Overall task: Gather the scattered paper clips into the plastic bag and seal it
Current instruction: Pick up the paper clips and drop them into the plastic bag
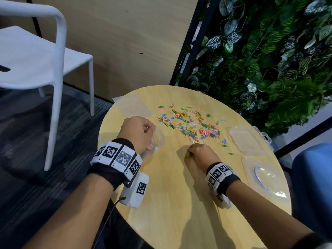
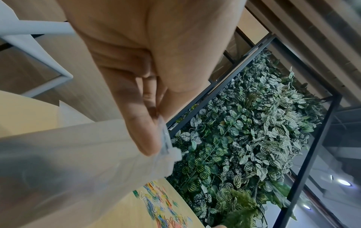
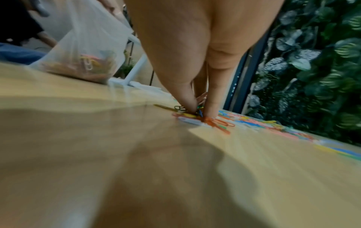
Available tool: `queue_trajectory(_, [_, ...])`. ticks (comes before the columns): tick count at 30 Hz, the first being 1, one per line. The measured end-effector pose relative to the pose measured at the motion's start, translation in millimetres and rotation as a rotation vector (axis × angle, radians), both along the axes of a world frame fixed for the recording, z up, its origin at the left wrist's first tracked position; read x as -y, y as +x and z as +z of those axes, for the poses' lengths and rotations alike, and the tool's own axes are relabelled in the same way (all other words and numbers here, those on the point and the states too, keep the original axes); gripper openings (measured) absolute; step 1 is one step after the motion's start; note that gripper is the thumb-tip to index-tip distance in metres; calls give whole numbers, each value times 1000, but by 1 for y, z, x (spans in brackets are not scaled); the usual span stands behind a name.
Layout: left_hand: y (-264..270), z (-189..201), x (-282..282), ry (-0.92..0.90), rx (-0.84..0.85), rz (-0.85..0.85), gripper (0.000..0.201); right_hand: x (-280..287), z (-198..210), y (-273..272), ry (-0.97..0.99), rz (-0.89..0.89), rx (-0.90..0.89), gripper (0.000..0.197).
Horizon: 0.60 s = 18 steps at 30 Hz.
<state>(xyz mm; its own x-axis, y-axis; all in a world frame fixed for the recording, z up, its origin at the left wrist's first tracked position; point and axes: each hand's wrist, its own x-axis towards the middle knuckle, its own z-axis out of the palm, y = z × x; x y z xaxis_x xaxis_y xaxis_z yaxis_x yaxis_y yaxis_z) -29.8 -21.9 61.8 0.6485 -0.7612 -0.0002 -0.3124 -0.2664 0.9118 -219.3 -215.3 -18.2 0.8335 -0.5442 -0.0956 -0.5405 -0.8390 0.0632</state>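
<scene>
The left hand [image 1: 138, 133] pinches the top edge of the plastic bag [image 3: 87, 50] between thumb and fingers [image 2: 140, 123], right at the zip strip, and holds it up just left of the heap of paper clips [image 1: 190, 123]. Held that way the bag hangs with its mouth open toward the heap, so the other hand has only a short way to carry each load. A small bunch of coloured clips already lies in the bottom of the bag, which sags onto the round wooden table [image 1: 170, 194].

The right hand [image 1: 199, 153] is down on the table at the near edge of the heap. Its thumb and fingers [image 3: 185, 98] are drawn together, fingertips on the wood, closing on a few clips: a black one, an orange one and some others show around the tips. The pinch looks made for scraping several clips up at once rather than one by one.

Most of the clips are still spread over the table beyond the right hand, so the gathering seems far from finished, and the bag cannot be sealed yet. The thin clips lie flat and may slip out of the pinch on the lift.

Left of the heap a second clear bag [image 1: 133, 106] lies flat. Right of the heap sit a clear plastic box [image 1: 248, 139] and, nearer, a clear lid [image 1: 265, 177]. A white chair [image 1: 36, 60] stands far left of the heap.
</scene>
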Motion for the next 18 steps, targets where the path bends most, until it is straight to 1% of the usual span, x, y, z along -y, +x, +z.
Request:
queue_trajectory(2, [-3,1,1,8,3,-11,14,5,8,-2,54,-102,50,32])
queue_trajectory(3, [-4,1,2,12,2,-17,14,9,12,-4,94,-174,102,32])
queue_trajectory(6, [-8,2,4,19,9,-24,13,20,23,-9,239,-485,385,21])
queue_trajectory(7, [-9,2,4,19,10,-25,14,25,24,-12,366,-616,538,20])
queue_trajectory(9, [-11,2,6,19,5,-31,16,28,29,-14,818,-832,947,20])
queue_trajectory(10, [-12,2,8,19,2,-35,16,26,34,-13,1056,-872,1135,22])
queue_trajectory(11, [-13,1,9,20,-1,-39,16,22,41,-11,1251,-865,1270,22])
queue_trajectory(12, [-14,1,10,20,-3,-45,15,15,51,-9,1395,-843,1339,21])
queue_trajectory(13, [-15,1,11,20,-5,-50,15,6,60,-5,1509,-805,1361,20])
queue_trajectory(15, [-18,-2,14,20,-5,-55,15,-16,77,2,1689,-717,1315,18])
queue_trajectory(17, [-23,-4,16,25,9,-59,15,-40,87,11,1798,-625,1181,19])
queue_trajectory(18, [-25,-6,17,28,19,-62,15,-51,88,15,1794,-588,1105,18])
